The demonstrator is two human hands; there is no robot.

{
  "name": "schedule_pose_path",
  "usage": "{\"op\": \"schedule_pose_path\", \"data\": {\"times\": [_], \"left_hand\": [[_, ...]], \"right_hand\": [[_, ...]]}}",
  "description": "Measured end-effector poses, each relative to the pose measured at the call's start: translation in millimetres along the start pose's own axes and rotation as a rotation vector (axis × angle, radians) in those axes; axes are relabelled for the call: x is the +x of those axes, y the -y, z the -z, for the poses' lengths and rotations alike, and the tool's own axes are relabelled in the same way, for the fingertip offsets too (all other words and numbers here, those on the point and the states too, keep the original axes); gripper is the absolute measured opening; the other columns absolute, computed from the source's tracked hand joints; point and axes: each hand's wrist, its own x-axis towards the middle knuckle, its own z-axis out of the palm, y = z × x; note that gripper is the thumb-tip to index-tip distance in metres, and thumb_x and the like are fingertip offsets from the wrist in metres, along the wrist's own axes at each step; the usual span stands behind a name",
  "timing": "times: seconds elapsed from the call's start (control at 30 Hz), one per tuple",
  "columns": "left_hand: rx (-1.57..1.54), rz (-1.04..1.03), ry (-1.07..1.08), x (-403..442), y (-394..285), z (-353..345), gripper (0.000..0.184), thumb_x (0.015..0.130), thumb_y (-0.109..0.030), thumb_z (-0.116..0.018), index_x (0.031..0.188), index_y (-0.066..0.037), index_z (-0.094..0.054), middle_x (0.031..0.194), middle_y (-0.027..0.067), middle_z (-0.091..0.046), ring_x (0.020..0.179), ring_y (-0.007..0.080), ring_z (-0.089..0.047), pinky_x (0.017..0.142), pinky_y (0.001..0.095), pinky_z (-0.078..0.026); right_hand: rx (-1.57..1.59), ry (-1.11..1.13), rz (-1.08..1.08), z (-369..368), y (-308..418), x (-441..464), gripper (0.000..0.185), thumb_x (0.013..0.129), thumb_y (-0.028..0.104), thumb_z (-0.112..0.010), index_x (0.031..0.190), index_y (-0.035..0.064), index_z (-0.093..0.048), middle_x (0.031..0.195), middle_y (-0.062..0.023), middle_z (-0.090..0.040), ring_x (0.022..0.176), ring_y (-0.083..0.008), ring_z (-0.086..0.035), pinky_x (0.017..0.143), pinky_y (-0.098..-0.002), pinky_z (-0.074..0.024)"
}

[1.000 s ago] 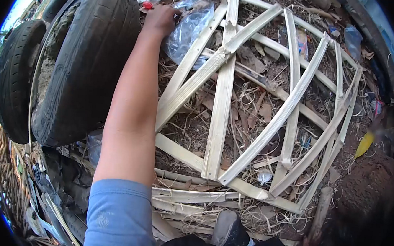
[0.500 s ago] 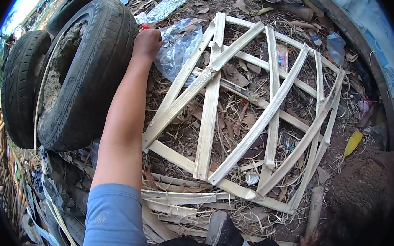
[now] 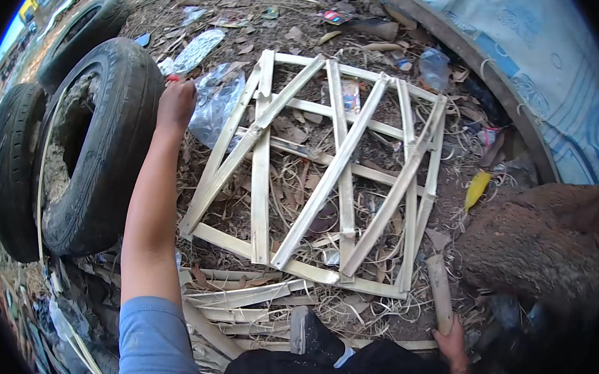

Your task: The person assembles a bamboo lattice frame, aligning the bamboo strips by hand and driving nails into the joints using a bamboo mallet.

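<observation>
Stick [image 3: 439, 290] is gripped in my right hand [image 3: 452, 342]; left hand [image 3: 176, 103] is balled up near the tire [image 3: 118, 150], can't tell around what.

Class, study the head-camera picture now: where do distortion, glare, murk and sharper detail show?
Head view: curved black borders suggest a wide-angle lens; blue fringing edges the upper left; highlights glint off the clear plastic bag and silvery wrapper; the lower right, beyond the right hand, falls into soft, dark murk; the wooden-strip frame near the centre looks fairly crisp.
</observation>
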Motion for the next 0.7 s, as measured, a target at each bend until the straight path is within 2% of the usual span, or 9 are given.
{"op": "schedule_pose_path", "data": {"times": [0.07, 0.17, 0.23, 0.33, 0.4, 0.47, 0.53, 0.63, 0.7], "left_hand": [[-0.087, -0.027, -0.17, 0, -16, 26, 0.011, 0.085, -0.01, -0.063, 0.084, 0.0, -0.06, 0.082, 0.0178, -0.064, 0.086, 0.0378, -0.062, 0.075, 0.0474, -0.049], [-0.17, -0.018, -0.198, 11, -29, 73, 0.013, 0.087, -0.012, -0.063, 0.084, 0.0, -0.061, 0.082, 0.018, -0.064, 0.085, 0.0384, -0.063, 0.075, 0.0471, -0.049], [-0.268, 0.001, -0.178, 5, -34, 120, 0.019, 0.091, -0.018, -0.062, 0.088, 0.0, -0.062, 0.083, 0.0181, -0.065, 0.081, 0.038, -0.063, 0.073, 0.0453, -0.049], [-0.438, 0.04, -0.118, -20, -80, 216, 0.022, 0.094, -0.02, -0.062, 0.088, 0.001, -0.063, 0.084, 0.0196, -0.065, 0.078, 0.0369, -0.063, 0.07, 0.0431, -0.048], [-0.433, -0.097, -0.137, -41, -110, 259, 0.026, 0.097, -0.022, -0.058, 0.088, 0.002, -0.063, 0.082, 0.0191, -0.065, 0.073, 0.0343, -0.063, 0.067, 0.041, -0.047], [-0.571, -0.095, -0.206, -73, -150, 305, 0.03, 0.099, -0.024, -0.055, 0.085, 0.002, -0.062, 0.077, 0.0169, -0.063, 0.068, 0.0298, -0.061, 0.065, 0.0396, -0.046], [-0.582, -0.151, -0.24, -94, -185, 333, 0.033, 0.101, -0.023, -0.051, 0.082, 0.002, -0.059, 0.07, 0.0141, -0.059, 0.061, 0.0257, -0.055, 0.061, 0.0371, -0.044], [-0.724, -0.152, -0.151, -149, -241, 362, 0.034, 0.101, -0.022, -0.051, 0.078, 0.002, -0.055, 0.063, 0.0119, -0.054, 0.056, 0.0225, -0.045, 0.056, 0.0341, -0.039], [-0.62, -0.277, -0.087, -179, -277, 380, 0.03, 0.094, -0.021, -0.065, 0.077, 0.002, -0.057, 0.065, 0.0111, -0.058, 0.056, 0.0226, -0.05, 0.057, 0.0342, -0.042]], "right_hand": [[-0.068, 0.008, 0.006, 2, -3, -1, 0.069, 0.069, 0.024, -0.081, 0.125, -0.0005, -0.047, 0.109, -0.0281, -0.063, 0.106, -0.0435, -0.062, 0.089, -0.0473, -0.0497], [-0.134, 0.075, -0.031, 10, 0, -2, 0.077, 0.069, 0.029, -0.082, 0.129, -0.0016, -0.045, 0.113, -0.0281, -0.063, 0.107, -0.043, -0.061, 0.091, -0.0455, -0.05], [-0.309, 0.105, 0.087, 7, -27, 16, 0.082, 0.068, 0.032, -0.082, 0.132, -0.001, -0.044, 0.116, -0.0282, -0.062, 0.108, -0.042, -0.061, 0.093, -0.0442, -0.0505], [-0.56, 0.271, 0.024, 67, 43, 2, 0.077, 0.067, 0.035, -0.082, 0.128, 0.0021, -0.049, 0.118, -0.0253, -0.063, 0.11, -0.0384, -0.062, 0.093, -0.0435, -0.0507], [-0.555, 0.217, 0.11, 115, 94, -18, 0.059, 0.065, 0.03, -0.081, 0.113, 0.0032, -0.06, 0.113, -0.0203, -0.067, 0.106, -0.035, -0.064, 0.09, -0.0443, -0.0528], [-0.614, 0.009, 0.245, 155, 135, -61, 0.052, 0.062, 0.024, -0.08, 0.109, 0.0061, -0.065, 0.104, -0.0167, -0.07, 0.097, -0.0336, -0.068, 0.084, -0.0417, -0.0556], [-0.736, -0.085, 0.263, 171, 138, -91, 0.041, 0.06, 0.017, -0.079, 0.099, 0.0055, -0.07, 0.095, -0.0127, -0.072, 0.088, -0.0293, -0.071, 0.078, -0.0389, -0.0577], [-0.586, -0.225, 0.371, 185, 110, -156, 0.04, 0.066, 0.019, -0.076, 0.101, 0.0031, -0.062, 0.092, -0.0169, -0.07, 0.088, -0.0339, -0.069, 0.076, -0.0449, -0.0557], [-0.462, -0.296, 0.441, 188, 85, -191, 0.039, 0.068, 0.018, -0.075, 0.1, 0.0023, -0.061, 0.093, -0.0175, -0.07, 0.089, -0.035, -0.069, 0.076, -0.0461, -0.0552]]}}
